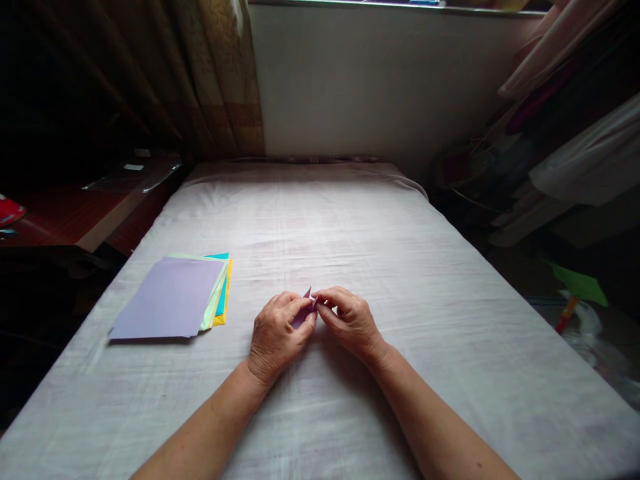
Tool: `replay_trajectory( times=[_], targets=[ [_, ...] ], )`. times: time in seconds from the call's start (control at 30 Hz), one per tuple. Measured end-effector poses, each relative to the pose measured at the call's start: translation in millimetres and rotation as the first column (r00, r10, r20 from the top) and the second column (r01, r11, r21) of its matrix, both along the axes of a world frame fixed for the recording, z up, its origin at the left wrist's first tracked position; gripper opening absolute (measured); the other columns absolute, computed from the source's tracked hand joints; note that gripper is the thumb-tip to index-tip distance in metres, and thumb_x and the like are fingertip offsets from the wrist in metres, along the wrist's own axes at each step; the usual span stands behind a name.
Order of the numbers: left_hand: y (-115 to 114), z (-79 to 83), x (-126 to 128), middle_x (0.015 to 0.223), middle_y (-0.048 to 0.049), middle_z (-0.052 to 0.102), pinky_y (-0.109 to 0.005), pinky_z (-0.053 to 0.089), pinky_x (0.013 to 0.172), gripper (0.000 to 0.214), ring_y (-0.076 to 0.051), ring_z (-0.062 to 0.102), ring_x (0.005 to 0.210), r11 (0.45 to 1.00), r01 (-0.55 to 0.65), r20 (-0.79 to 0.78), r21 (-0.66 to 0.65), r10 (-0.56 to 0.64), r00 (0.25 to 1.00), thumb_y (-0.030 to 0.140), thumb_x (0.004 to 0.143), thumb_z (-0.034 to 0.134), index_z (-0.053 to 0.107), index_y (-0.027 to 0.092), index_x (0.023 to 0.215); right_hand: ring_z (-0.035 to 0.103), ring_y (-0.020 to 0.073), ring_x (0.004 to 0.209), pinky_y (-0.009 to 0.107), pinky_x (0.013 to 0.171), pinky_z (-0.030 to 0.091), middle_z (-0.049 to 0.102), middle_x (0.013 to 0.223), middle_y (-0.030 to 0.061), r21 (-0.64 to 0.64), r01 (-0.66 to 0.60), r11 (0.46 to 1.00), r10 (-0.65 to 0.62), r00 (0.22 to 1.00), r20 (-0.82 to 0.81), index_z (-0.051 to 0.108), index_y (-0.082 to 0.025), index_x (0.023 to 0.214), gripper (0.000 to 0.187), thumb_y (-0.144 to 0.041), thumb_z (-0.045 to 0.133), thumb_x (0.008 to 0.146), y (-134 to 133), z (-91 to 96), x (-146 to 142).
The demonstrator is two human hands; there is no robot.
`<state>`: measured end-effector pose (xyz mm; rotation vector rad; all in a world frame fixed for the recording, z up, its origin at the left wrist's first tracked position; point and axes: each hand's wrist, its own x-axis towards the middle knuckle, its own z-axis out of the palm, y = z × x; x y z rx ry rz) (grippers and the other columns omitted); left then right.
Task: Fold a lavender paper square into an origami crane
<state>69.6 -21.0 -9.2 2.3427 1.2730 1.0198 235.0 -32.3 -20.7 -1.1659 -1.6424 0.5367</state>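
Between my two hands is a small folded piece of purple paper (301, 316), with one pointed tip sticking up at its far end. My left hand (281, 328) grips its left part between thumb and fingers and covers much of it. The thumb and fingertips of my right hand (351, 320) pinch the paper's right end. Both hands are close together over the white cloth, and the fold's exact shape is mostly hidden by my fingers.
A stack of coloured paper sheets (165, 299), purple on top with green, blue and yellow beneath, lies to the left on the cloth-covered surface (320, 220). A reddish wooden table (60, 217) stands at left. Clothes (595, 160) hang at right, above a green sheet (580, 283).
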Motion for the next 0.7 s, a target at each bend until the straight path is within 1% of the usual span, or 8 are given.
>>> replay_trajectory(
  times=[0.1,0.2,0.3,0.4,0.53,0.63,0.7],
  targets=[
    [0.4,-0.3,-0.9,0.086,-0.0020,0.069,-0.030,0.051,0.075,0.015,-0.018,0.064,0.081,1.000,0.023,0.014,-0.014,-0.023,1.000,0.017,0.082,0.064,0.069,0.021,0.096,0.061,0.0108,0.065,0.021,0.059,0.048,0.069,0.083,0.0004,0.007,-0.003,1.000,0.003,0.999,0.042,0.066,-0.023,0.093,0.019,-0.011,0.056,0.082,-0.8,2.2,-1.2],
    [0.7,-0.9,-1.6,0.085,-0.0017,0.068,-0.028,0.051,0.074,0.014,-0.017,0.064,0.080,0.999,0.030,0.038,-0.029,-0.029,0.999,0.017,0.082,0.064,0.069,0.021,0.094,0.060,0.0113,0.066,0.022,0.063,0.049,0.067,0.080,-0.0004,0.032,0.011,0.999,-0.014,0.995,0.095,0.063,-0.023,0.087,0.017,-0.009,0.054,0.082,-0.8,2.9,-0.9],
    [1.5,-2.2,-2.3,0.084,-0.0012,0.068,-0.027,0.051,0.073,0.013,-0.016,0.064,0.079,0.997,0.044,0.064,-0.066,-0.040,0.997,0.017,0.083,0.064,0.070,0.022,0.093,0.061,0.0125,0.069,0.023,0.067,0.049,0.066,0.081,0.0005,0.074,0.020,0.997,-0.032,0.985,0.169,0.061,-0.023,0.086,0.017,-0.008,0.053,0.082,-0.7,2.8,0.6],
    [2.4,-4.7,-3.1,0.087,-0.0015,0.068,-0.026,0.051,0.073,0.014,-0.016,0.065,0.081,0.993,0.062,0.088,-0.104,-0.052,0.995,0.018,0.084,0.063,0.070,0.022,0.096,0.062,0.0129,0.070,0.022,0.066,0.049,0.066,0.083,0.0022,0.120,0.027,0.992,-0.058,0.964,0.258,0.061,-0.022,0.087,0.014,-0.011,0.053,0.086,-1.4,3.0,2.0],
    [2.2,-6.5,-3.5,0.090,-0.0021,0.069,-0.026,0.051,0.074,0.013,-0.015,0.064,0.082,0.990,0.071,0.108,-0.125,-0.057,0.992,0.021,0.086,0.062,0.069,0.023,0.097,0.064,0.0144,0.076,0.023,0.068,0.050,0.067,0.087,0.0041,0.170,0.025,0.985,-0.084,0.934,0.346,0.064,-0.022,0.090,0.012,-0.017,0.053,0.091,-3.3,3.8,3.1],
    [2.9,-3.9,-5.7,0.091,-0.0017,0.068,-0.026,0.052,0.073,0.014,-0.014,0.063,0.078,0.986,0.078,0.129,-0.150,-0.058,0.990,0.025,0.086,0.063,0.067,0.022,0.100,0.065,0.0152,0.079,0.024,0.071,0.051,0.068,0.088,0.0049,0.162,0.019,0.987,-0.074,0.938,0.339,0.065,-0.022,0.091,0.013,-0.018,0.053,0.092,-3.9,3.4,3.9],
    [5.9,-1.6,-9.6,0.094,-0.0023,0.068,-0.026,0.053,0.070,0.019,-0.015,0.064,0.079,0.984,0.044,0.143,-0.170,-0.020,0.989,0.029,0.086,0.065,0.064,0.022,0.103,0.065,0.0151,0.079,0.024,0.072,0.051,0.068,0.088,0.0049,0.149,0.020,0.989,-0.064,0.953,0.296,0.066,-0.023,0.091,0.014,-0.017,0.053,0.092,-3.7,2.5,4.4]
  ],
)
